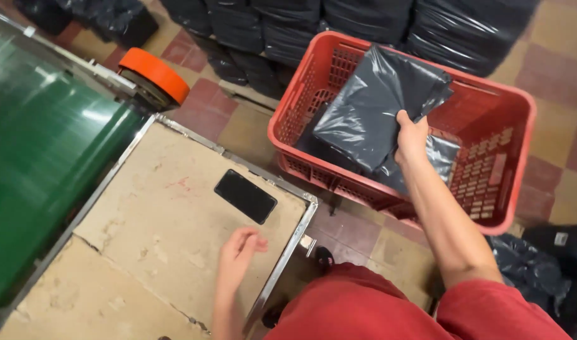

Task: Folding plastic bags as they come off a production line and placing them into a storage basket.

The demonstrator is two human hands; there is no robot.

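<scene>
Black plastic packet (370, 107) gripped by right hand (412, 140) over red crate (521, 119), left hand (238, 252) loosely curled, empty, above table (156, 214)

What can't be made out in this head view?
- Crate floor: largely covered by the grey plastic bag in the right hand and a second bag beneath it.
- Bag contents: opaque plastic hides them.
- Green conveyor belt: cut off by the left edge.
- Left hand palm: faces down over the worn table top.
- Phone: screen dark.
</scene>
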